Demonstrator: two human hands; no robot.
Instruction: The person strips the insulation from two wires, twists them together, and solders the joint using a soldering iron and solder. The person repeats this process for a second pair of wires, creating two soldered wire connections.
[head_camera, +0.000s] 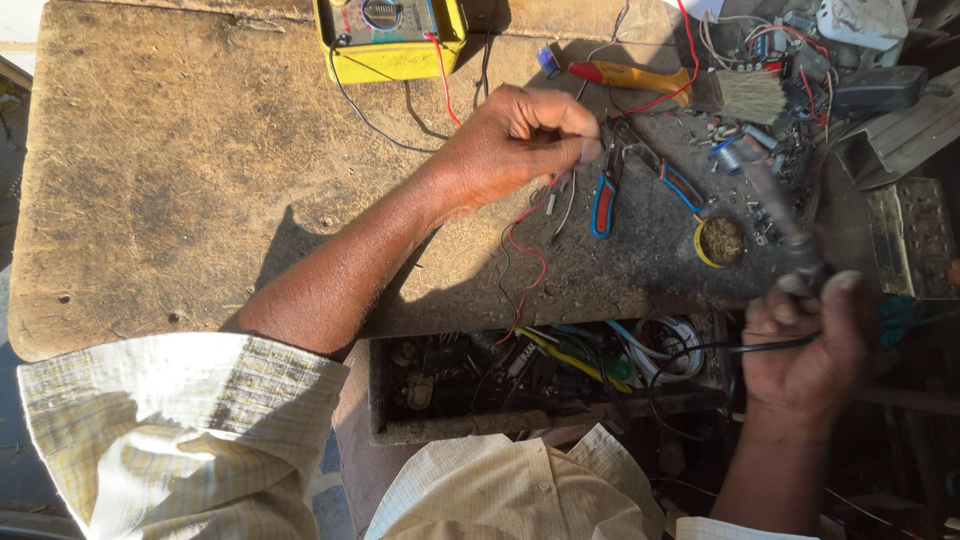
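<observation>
Fingers of the left hand (515, 140) pinch thin wires (530, 235) above the worn workbench (170, 180), near blue-handled pliers (605, 200). The right hand (805, 345) grips a dark soldering iron (775, 215) over the open drawer (540, 375).

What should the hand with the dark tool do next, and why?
Probably bring the soldering iron in the right hand over to the thin wire pinched by the left hand. The iron's tip points that way, but a gap lies between them.
</observation>
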